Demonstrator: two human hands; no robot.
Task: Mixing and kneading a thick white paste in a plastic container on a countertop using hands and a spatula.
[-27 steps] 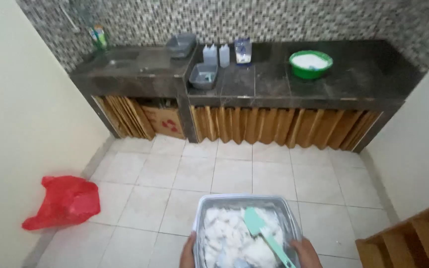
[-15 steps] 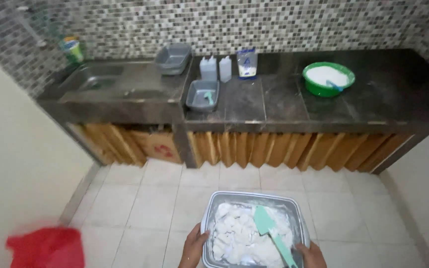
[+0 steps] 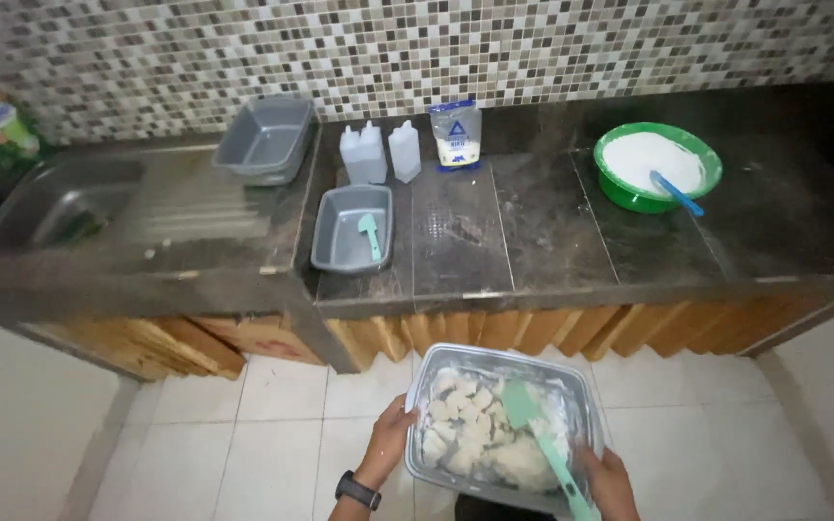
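I hold a grey tub of floured dough pieces above the tiled floor, short of the counter.
My left hand (image 3: 390, 439) and right hand (image 3: 608, 475) grip the grey plastic tub (image 3: 571, 386), a green spatula (image 3: 537, 432) resting on its pale floury lumps. On the counter (image 3: 542, 227), a white-and-blue pouch (image 3: 457, 133) stands against the mosaic wall beside two white bottles (image 3: 378, 151).

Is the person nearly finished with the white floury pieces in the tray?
Looks done: the pale pieces already lie dusted white in the grey tray, a green spatula resting on them. In hand: the left hand and right hand carry that tray, held above the floor and not set on the dark counter. Left: the green bowl of white powder looks full.
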